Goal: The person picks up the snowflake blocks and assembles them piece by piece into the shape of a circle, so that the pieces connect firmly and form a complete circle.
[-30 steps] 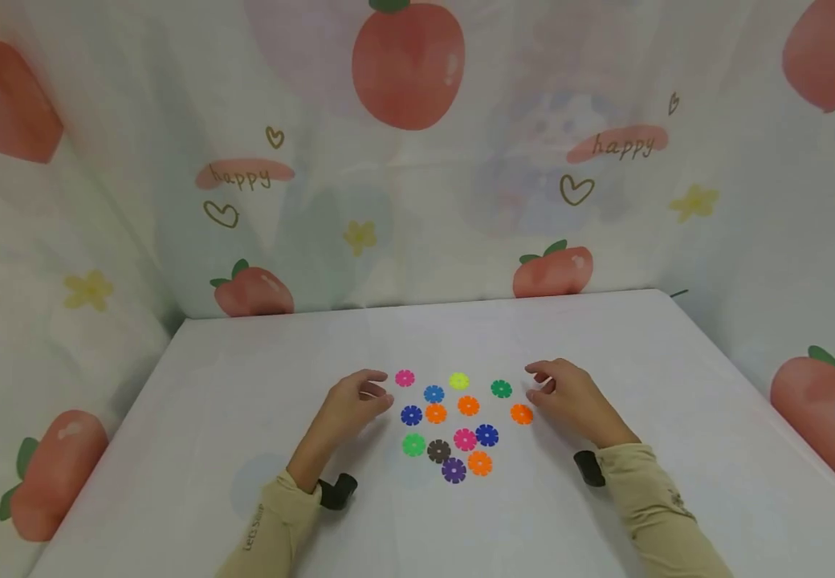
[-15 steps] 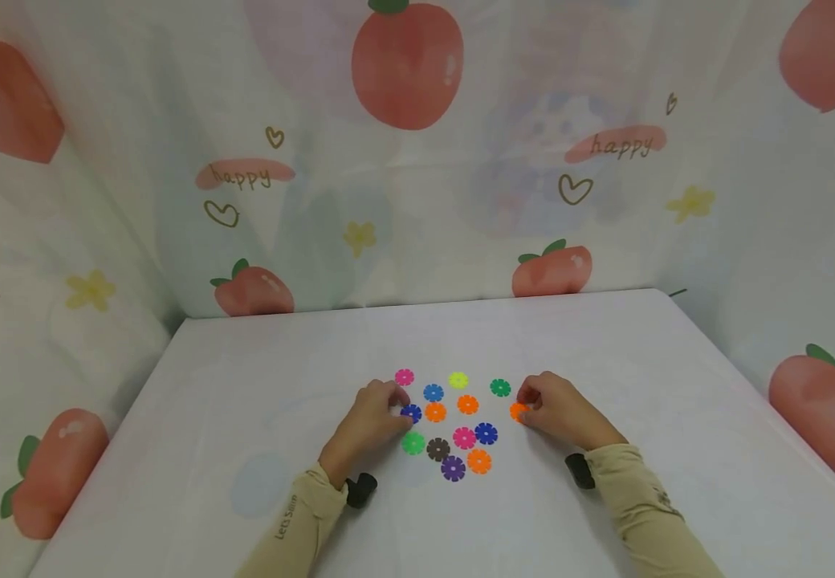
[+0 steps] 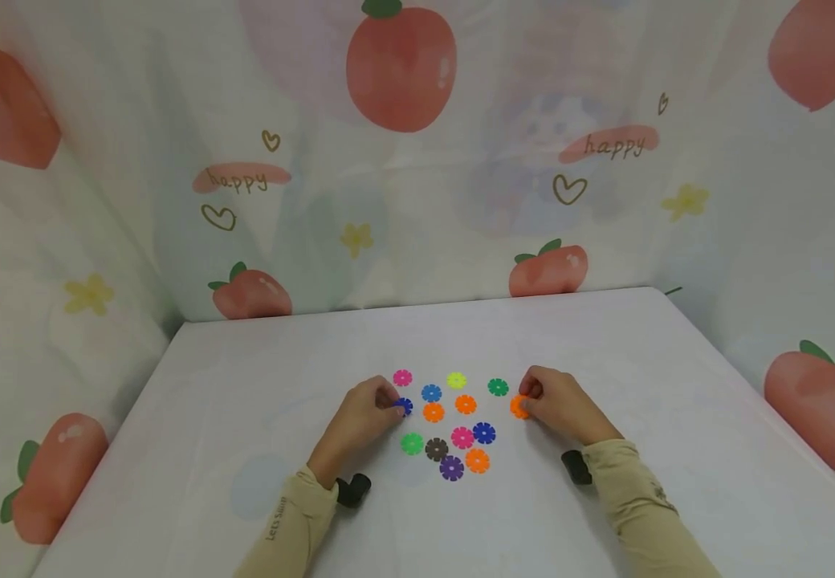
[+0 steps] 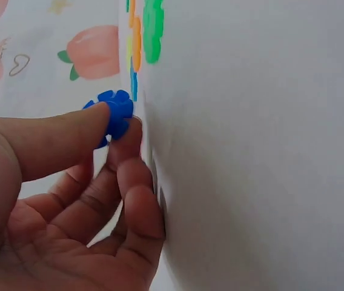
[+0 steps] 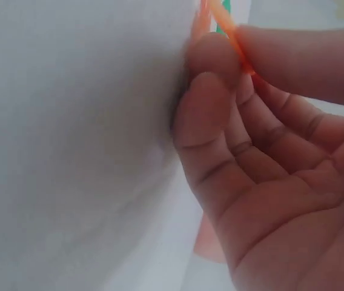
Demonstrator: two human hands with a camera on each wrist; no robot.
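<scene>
My left hand [image 3: 364, 413] pinches a dark blue notched plastic disc [image 4: 120, 113] between thumb and fingertips, at the left side of the group of discs. In the left wrist view the disc is tilted, its lower part hidden by the thumb. On the right, my right hand [image 3: 560, 401] pinches an orange notched disc [image 3: 519, 406] by its edge; the right wrist view shows that disc [image 5: 235, 39] edge-on between thumb and index finger. Close to the left hand lie a pink disc [image 3: 402, 377] and a light green disc [image 3: 412, 443]. A dark green disc [image 3: 498, 387] lies near the right hand.
Between the hands lie more flat discs: a light blue one [image 3: 431, 392], a yellow one [image 3: 457, 380], a brown one [image 3: 436, 449], a purple one [image 3: 451, 468] and several others. The white table [image 3: 302, 345] ends at a printed curtain [image 3: 403, 201] behind.
Both hands came inward to the outer discs and closed their fingers. The left now holds the dark blue disc, shifted slightly up and left; the right holds the orange disc, now tilted.
</scene>
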